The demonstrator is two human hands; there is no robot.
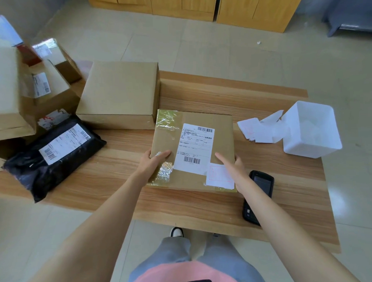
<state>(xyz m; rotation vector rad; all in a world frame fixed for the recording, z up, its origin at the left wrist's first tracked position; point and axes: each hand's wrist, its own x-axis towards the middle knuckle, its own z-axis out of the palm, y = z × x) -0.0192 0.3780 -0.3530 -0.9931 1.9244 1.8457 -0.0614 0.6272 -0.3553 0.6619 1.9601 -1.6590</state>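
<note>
The taped cardboard parcel (221, 135) lies flat on the wooden bench (119, 181), near its middle and close to the front edge, with a white shipping label (195, 149) face up and a smaller white sticker (220, 177) with red print at its near right corner. The left hand (154, 161) grips the parcel's left edge, thumb laid over the shiny tape on top and fingers curled round the side. The right hand (234, 168) holds the right edge in the same way, thumb stretched across the top beside the label. Just to the right of the parcel a black handheld scanner (258, 197) lies under the right forearm. Farther right sit loose paper slips (256, 129) and a white tub (311, 130). Behind the parcel's left corner stands a plain carton (120, 92), and left of that lie a black mailer bag (55, 156) and a stack of boxes (10, 94).
</note>
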